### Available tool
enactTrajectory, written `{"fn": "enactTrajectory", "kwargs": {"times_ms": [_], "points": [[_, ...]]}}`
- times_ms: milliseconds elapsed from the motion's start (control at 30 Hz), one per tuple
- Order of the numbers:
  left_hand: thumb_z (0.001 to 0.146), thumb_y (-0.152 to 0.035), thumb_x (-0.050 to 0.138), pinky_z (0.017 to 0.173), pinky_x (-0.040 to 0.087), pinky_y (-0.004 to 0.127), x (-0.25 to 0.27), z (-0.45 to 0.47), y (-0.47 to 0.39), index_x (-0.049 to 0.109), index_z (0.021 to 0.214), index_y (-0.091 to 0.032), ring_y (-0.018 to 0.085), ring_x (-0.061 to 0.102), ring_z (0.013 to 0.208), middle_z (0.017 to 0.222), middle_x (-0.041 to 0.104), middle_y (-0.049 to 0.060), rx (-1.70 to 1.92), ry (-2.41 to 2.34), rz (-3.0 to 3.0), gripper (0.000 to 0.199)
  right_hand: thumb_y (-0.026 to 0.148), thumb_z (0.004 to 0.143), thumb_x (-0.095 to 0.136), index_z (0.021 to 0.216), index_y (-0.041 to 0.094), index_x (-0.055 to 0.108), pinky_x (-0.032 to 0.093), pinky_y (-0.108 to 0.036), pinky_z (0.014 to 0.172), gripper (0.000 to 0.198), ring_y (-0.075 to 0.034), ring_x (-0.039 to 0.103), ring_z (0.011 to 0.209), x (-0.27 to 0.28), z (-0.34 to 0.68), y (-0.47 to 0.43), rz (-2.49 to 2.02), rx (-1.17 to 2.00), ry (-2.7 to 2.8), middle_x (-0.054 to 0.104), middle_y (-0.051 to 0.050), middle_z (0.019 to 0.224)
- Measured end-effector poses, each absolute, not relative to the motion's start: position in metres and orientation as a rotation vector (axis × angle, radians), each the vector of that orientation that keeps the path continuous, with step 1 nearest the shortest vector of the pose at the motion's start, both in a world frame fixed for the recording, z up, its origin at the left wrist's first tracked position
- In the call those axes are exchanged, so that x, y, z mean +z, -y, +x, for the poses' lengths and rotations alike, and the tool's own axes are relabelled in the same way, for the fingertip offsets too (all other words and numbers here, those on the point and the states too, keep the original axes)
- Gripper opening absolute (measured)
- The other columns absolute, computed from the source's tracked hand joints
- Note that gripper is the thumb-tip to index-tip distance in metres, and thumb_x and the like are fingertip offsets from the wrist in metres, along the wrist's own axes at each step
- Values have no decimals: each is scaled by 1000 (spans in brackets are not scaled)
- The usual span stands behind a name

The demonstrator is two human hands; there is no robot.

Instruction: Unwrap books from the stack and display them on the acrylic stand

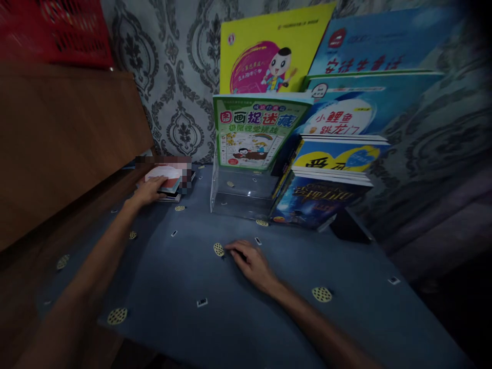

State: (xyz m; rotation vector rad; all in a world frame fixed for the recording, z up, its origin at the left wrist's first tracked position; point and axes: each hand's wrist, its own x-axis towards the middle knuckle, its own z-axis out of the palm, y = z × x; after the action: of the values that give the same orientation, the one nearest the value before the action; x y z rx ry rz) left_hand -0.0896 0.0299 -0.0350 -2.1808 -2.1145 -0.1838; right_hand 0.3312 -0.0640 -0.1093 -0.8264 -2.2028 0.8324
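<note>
My left hand [151,190] reaches to the far left of the table and grips the near left edge of the top book [172,173] on a small pile. Its fingers lie over the pinkish cover and its thumb is at the edge. Part of that pile is blurred by pixelation. My right hand [250,264] rests over the middle of the table with nothing in it, index finger stretched out and the others loosely bent. Beyond it stands a clear acrylic book rack [240,192], holding a green picture book [259,133] in its left column.
A yellow book [249,46] stands behind the green one. The right column holds a dark blue book [319,200], a yellow-and-blue book [342,154] and teal books [384,102]. A wooden cabinet [69,138] with a red basket [57,31] borders the blue-grey tablecloth [165,287].
</note>
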Motion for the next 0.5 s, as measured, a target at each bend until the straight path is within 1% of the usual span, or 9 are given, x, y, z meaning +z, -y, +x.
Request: {"fn": "enactTrajectory", "kwargs": {"times_ms": [100,200,267,367,500], "points": [[85,-33,59,115,38,42,-30,-85,-28,48,145,-18,30,47,142,153,52,15,-136,2074,-2190,63,15,96,48,106,21,74,55,-35,88,28,-22,70,97,-108,331,65,-825,811,2217,76,-8,99],[86,-33,54,109,44,44,-29,-79,-26,51,141,-19,33,53,135,146,58,15,-118,2053,-2155,57,12,95,49,106,19,74,55,-35,87,28,-21,70,95,-106,330,66,-840,791,2234,76,-8,98],[86,-33,52,106,46,47,-30,-76,-25,51,139,-18,35,55,132,144,59,17,-114,2017,-2130,55,10,94,50,106,19,74,55,-35,88,28,-21,70,94,-106,329,66,-850,785,2236,77,-8,98],[86,-31,49,104,47,48,-32,-73,-25,52,137,-16,38,55,131,143,59,20,-83,1967,-2123,53,10,94,52,108,21,73,55,-34,90,28,-20,70,95,-106,330,67,-856,772,2237,77,-7,99],[90,-35,40,99,49,50,-31,-74,-25,54,134,-15,40,60,124,138,62,21,-62,1932,-2132,50,9,94,53,110,20,74,55,-35,92,29,-20,71,99,-107,331,68,-842,761,2238,77,-7,103]]}}
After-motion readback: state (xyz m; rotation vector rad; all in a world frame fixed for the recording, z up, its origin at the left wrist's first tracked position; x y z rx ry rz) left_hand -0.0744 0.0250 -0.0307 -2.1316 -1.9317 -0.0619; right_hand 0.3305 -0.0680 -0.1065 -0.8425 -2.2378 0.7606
